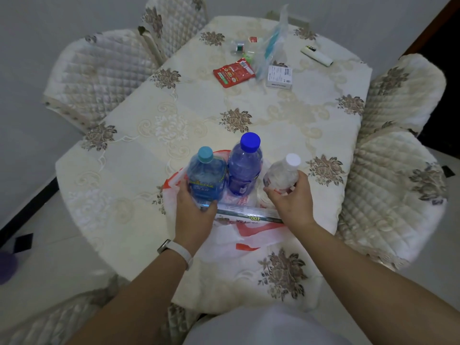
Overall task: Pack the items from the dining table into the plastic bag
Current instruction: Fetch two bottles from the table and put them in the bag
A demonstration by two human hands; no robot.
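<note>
A white and red plastic bag (224,241) lies spread at the near edge of the dining table (199,105). Standing on it are a blue bottle with a teal cap (206,175) and a darker blue bottle with a blue cap (245,165). My left hand (194,212) grips the teal-capped bottle low down. My right hand (293,197) holds a small clear bottle with a white cap (283,174), tilted, just right of the dark blue bottle. A long green box (246,215) lies on the bag between my hands.
At the far end lie a red snack packet (234,73), a white box (278,77), a clear bag with blue contents (271,43), a small clear cube (239,46) and a white lighter-like item (316,56). Quilted chairs (398,95) surround the table.
</note>
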